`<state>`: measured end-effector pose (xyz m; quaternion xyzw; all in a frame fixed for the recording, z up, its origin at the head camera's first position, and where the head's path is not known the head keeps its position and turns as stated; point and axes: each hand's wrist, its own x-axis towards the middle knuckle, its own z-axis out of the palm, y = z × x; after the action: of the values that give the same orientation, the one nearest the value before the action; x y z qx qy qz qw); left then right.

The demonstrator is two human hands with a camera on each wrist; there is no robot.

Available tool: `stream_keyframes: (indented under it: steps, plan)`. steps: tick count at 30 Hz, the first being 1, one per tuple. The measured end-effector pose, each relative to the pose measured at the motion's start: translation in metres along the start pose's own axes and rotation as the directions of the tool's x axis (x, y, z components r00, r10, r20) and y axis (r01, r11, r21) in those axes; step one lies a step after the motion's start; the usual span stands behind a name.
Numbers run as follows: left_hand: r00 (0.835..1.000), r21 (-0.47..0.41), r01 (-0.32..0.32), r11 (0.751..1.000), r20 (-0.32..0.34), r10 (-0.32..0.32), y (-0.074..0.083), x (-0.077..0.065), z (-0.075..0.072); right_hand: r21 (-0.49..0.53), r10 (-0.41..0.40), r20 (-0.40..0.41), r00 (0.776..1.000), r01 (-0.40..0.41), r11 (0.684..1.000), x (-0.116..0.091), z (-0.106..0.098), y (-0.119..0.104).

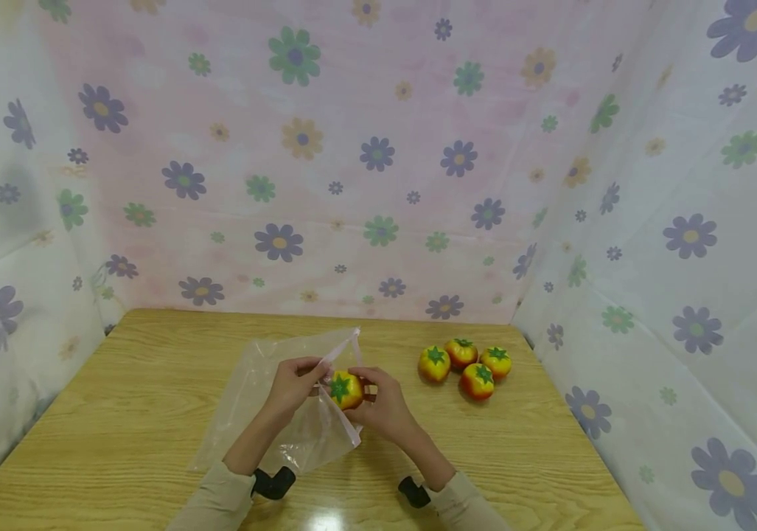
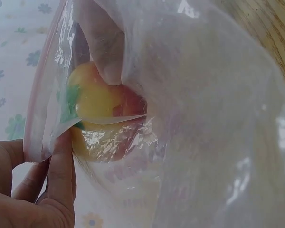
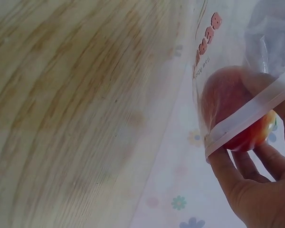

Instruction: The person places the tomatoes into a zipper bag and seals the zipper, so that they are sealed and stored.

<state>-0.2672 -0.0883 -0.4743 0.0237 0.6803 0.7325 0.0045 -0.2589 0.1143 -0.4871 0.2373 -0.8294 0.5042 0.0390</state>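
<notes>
A clear zip bag with a pale pink edge lies on the table, its mouth toward the right. My left hand pinches the bag's edge between thumb and fingers, as the left wrist view also shows. My right hand grips a yellow-red toy tomato with a green leaf top at the bag's mouth. In the right wrist view the bag's pink strip crosses in front of the tomato, and part of the fruit sits behind the plastic. Bag film blurs parts of the fingers in the left wrist view.
Several similar toy tomatoes stand in a cluster to the right on the wooden table. Flower-print cloth hangs behind the table and on both sides. Black wrist mounts sit by both sleeves.
</notes>
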Motion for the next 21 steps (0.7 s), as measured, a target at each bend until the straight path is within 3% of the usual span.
stream_keyframes:
  steps: [5,14,21]
  plan:
    - [1.000,-0.005,0.006,1.000,0.001,-0.006,0.0013,0.0000,-0.0003,0.025,0.013,0.007,1.000,-0.013,1.000,-0.0013,0.0003,-0.0022]
    - [1.000,0.018,-0.004,1.000,0.017,0.004,0.0055,-0.0001,-0.0021,-0.036,-0.002,0.011,1.000,0.002,0.999,-0.0007,0.0002,0.0033]
    - [1.000,0.023,0.004,1.000,0.020,-0.005,0.0075,-0.0004,-0.0005,-0.021,0.041,0.038,0.998,-0.040,0.999,-0.0008,-0.0001,0.0019]
